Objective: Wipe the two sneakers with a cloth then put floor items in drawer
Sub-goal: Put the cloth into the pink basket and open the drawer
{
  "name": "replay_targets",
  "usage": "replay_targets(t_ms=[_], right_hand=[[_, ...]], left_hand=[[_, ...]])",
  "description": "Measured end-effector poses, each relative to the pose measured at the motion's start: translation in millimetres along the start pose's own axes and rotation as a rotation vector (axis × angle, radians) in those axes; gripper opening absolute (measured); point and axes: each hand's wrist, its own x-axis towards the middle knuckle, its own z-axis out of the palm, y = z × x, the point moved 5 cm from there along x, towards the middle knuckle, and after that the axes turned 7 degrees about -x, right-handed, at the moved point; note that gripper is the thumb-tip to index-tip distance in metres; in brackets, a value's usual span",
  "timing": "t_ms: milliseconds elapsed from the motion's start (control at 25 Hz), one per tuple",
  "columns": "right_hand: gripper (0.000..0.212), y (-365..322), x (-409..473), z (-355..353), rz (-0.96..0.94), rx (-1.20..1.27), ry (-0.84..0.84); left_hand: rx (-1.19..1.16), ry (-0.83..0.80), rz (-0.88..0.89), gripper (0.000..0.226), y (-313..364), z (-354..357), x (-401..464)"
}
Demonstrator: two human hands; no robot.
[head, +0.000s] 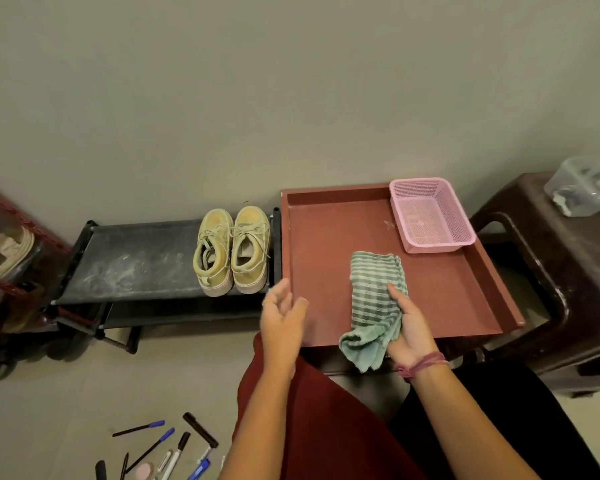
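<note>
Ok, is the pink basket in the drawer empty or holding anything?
Empty: the pink basket shows only its bare mesh floor, standing upright in the drawer's far right corner.

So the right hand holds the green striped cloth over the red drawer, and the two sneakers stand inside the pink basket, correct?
Not quite. The head view shows the two sneakers on the black shoe rack, not inside the pink basket. The right hand does hold the green striped cloth over the red drawer.

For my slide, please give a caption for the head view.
Right hand holds striped cloth over open drawer; two sneakers wait on rack.
</note>
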Motion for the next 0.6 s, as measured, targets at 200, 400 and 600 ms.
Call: replay_targets(t_ms=[200, 400, 600], right_hand=[[0.041, -17.8, -34.3, -5.6, -0.011, 0.042, -0.081], [0.04, -42.2, -51.6, -23.0, -0.069, -0.025, -0.044], [0.047, -72.2, -46.2, -49.2, -0.162, -0.224, 0.026]], left_hand=[[0.056, -0.34, -0.457, 0.025, -35.4, 61.1, -47.6], [-0.187, -0.421, -0.544, 0.019, -41.5, 91.0, -74.5], [-0.339, -0.361, -0.397, 0.058, -32.6, 121.1, -86.2]])
